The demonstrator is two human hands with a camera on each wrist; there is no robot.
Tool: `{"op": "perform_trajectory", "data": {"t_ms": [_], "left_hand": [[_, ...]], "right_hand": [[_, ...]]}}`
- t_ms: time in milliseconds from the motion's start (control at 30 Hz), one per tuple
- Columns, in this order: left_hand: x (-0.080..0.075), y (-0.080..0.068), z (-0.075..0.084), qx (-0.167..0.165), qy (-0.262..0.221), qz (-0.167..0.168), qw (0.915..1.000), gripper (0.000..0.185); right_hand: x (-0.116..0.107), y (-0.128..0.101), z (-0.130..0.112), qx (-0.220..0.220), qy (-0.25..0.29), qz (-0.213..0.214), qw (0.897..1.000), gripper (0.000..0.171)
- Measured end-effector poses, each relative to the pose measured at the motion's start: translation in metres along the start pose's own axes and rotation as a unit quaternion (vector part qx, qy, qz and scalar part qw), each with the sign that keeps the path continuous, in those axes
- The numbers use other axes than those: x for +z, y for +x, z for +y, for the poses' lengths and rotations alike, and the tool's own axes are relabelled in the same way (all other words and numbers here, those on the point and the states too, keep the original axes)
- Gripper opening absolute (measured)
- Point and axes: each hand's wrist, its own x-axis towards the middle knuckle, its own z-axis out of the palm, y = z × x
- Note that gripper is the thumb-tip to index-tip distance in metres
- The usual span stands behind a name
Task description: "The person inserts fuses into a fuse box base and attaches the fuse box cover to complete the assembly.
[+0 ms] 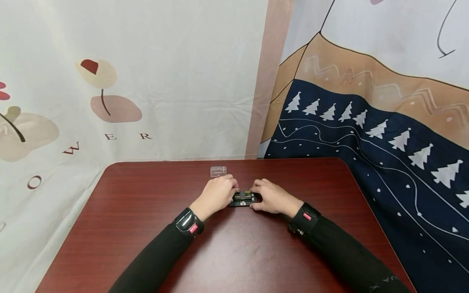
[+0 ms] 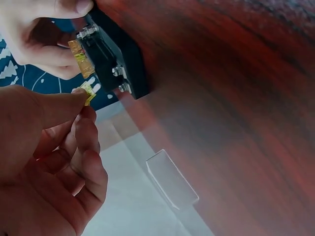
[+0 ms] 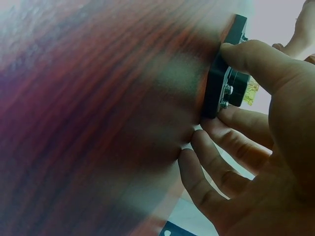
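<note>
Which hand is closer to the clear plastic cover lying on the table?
Left. The left hand is just in front of the clear cover; the right hand holds the black fuse block, farther away.

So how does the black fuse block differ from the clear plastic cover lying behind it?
The black rectangular fuse block is opaque and carries yellow fuses and metal screws; the clear plastic cover is see-through and bare. The right hand grips the fuse block while the left hand pinches a small yellow fuse at it; the cover lies untouched, farther back. Both rest on the dark red wooden table.
</note>
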Motion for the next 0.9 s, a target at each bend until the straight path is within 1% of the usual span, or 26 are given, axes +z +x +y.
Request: {"op": "perform_trajectory", "data": {"t_ms": [300,667,900], "left_hand": [[0.0004,0.0004,0.0007,0.002,0.005,-0.011,0.9999,0.008],[0.0041,0.0009,0.0005,0.005,0.01,-0.006,0.9999,0.006],[0.0024,-0.0012,0.002,0.0,-0.003,-0.018,0.9998,0.013]], "right_hand": [[0.0017,0.0004,0.0018,-0.004,-0.002,0.006,1.0,0.043],[0.001,-0.0002,0.0009,-0.005,0.004,0.008,1.0,0.042],[0.0007,-0.001,0.0008,-0.002,0.005,0.006,1.0,0.042]]}}
